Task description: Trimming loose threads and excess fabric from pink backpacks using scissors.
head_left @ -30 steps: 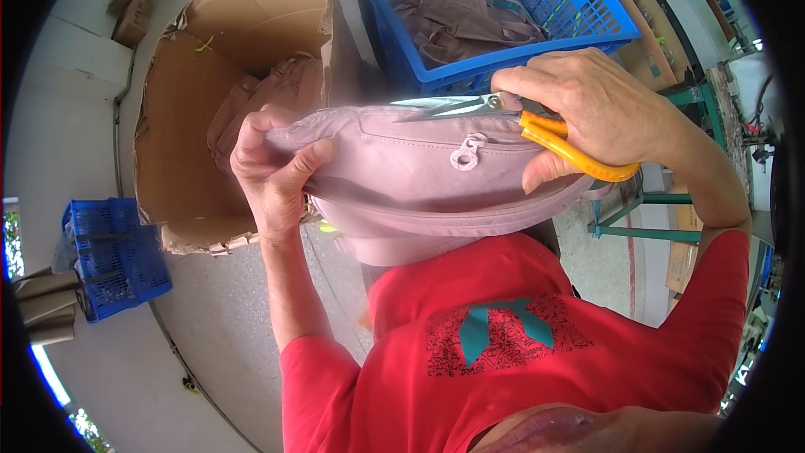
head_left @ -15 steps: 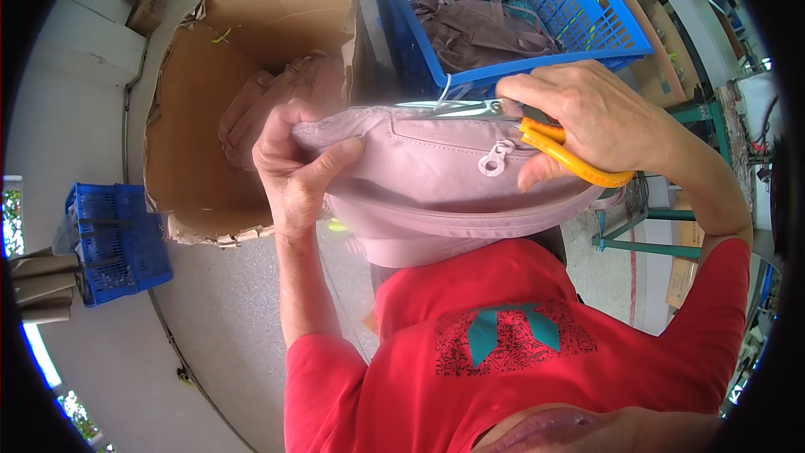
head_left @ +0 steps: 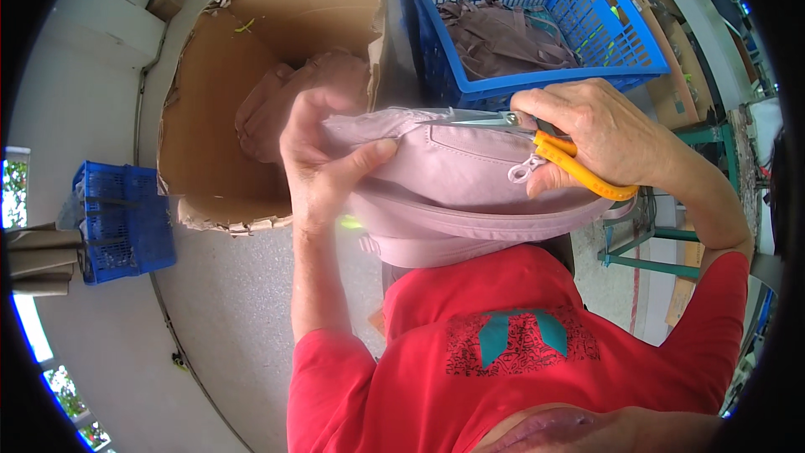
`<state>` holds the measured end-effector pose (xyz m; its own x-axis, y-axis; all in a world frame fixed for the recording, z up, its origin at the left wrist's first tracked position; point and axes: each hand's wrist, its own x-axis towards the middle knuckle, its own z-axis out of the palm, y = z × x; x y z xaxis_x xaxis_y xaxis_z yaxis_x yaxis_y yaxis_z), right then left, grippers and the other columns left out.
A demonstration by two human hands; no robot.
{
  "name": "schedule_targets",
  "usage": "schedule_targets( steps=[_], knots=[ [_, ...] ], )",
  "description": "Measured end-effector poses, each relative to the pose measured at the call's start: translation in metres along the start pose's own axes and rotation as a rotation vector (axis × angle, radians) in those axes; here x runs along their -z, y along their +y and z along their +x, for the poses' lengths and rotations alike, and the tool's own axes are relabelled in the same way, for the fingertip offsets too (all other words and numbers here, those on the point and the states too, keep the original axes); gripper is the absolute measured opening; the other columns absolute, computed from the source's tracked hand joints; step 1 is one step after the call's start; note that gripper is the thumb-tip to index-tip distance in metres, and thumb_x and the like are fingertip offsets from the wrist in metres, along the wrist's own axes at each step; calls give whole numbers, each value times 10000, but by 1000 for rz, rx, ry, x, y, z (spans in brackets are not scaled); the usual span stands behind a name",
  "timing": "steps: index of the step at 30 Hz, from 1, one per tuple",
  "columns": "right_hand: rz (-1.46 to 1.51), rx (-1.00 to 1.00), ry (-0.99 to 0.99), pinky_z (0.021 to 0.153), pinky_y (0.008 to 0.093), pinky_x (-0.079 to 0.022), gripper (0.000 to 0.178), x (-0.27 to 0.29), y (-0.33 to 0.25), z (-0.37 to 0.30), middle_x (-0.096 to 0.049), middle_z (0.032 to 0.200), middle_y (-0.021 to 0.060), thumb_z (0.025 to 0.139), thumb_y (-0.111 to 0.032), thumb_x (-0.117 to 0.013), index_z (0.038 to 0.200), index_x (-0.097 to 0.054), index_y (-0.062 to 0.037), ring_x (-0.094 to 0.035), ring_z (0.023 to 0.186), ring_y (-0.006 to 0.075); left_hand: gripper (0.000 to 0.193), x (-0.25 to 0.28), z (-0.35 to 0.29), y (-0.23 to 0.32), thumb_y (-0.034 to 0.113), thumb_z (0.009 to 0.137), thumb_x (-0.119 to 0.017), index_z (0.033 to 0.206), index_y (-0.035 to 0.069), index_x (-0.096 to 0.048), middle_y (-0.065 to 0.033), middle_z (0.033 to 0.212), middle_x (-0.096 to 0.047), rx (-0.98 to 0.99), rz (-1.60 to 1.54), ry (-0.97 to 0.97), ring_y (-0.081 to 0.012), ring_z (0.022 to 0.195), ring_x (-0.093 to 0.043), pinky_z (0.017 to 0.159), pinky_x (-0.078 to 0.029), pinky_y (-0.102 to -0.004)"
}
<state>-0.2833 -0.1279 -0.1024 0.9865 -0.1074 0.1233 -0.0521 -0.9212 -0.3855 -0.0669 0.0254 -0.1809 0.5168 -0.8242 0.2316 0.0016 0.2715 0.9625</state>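
Note:
A pale pink bag (head_left: 470, 169) with a zip and a ring-shaped puller (head_left: 526, 169) is held up in front of my chest. My left hand (head_left: 323, 155) pinches its left end, thumb on the near face and fingers behind. In my right hand (head_left: 591, 134) is a pair of scissors (head_left: 579, 169) with orange-yellow handles. Their blades lie along the bag's top edge and point left, toward my left thumb. The blade tips are close to the fabric edge; whether they touch a thread I cannot tell.
A large cardboard box (head_left: 197, 101) with a ragged rim stands ahead on the left, pink bags (head_left: 293, 96) inside. Beyond the bag is a blue plastic crate (head_left: 470, 84) holding darker mauve bags (head_left: 503, 38). Stacked blue baskets (head_left: 126, 226) sit far left; a green metal frame (head_left: 650, 264) is at right.
The scissors' blades have come away from lying flat behind the zip and now show along the top edge, tips nearer my left thumb. The whole view has shifted slightly.

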Motion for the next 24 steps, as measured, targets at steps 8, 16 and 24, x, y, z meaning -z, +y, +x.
schedule_targets(
  steps=[8, 16, 24],
  knots=[
    [77, -82, -64, 470, 318, -405, 458, -3, 1, -5, -513, 559, 109, 651, -362, -742, 802, -484, -15, -518, 492, 283, 468, 4, 0, 5, -20, 641, -735, 1014, 33, -457, -55, 843, -567, 0, -196, -111, -136, 753, -583, 652, -491, -232],
    [86, -17, -13, 556, 335, -431, 633, 8, 8, 11, -541, 680, 125, 611, -453, -741, 976, -502, 6, -545, 600, 289, 457, -2, -6, -2, 17, 717, -698, 1101, 36, -451, -46, 848, -603, -49, -191, 0, -123, 772, -584, 699, -474, -226],
    [140, 60, -218, 584, 349, -447, 608, 18, -2, 38, -585, 737, 147, 607, -452, -746, 946, -534, 5, -580, 654, 295, 551, -23, -9, 11, 5, 716, -700, 1145, 16, -354, -125, 831, -630, -42, -205, -73, -149, 787, -602, 699, -476, -233]
  ],
)
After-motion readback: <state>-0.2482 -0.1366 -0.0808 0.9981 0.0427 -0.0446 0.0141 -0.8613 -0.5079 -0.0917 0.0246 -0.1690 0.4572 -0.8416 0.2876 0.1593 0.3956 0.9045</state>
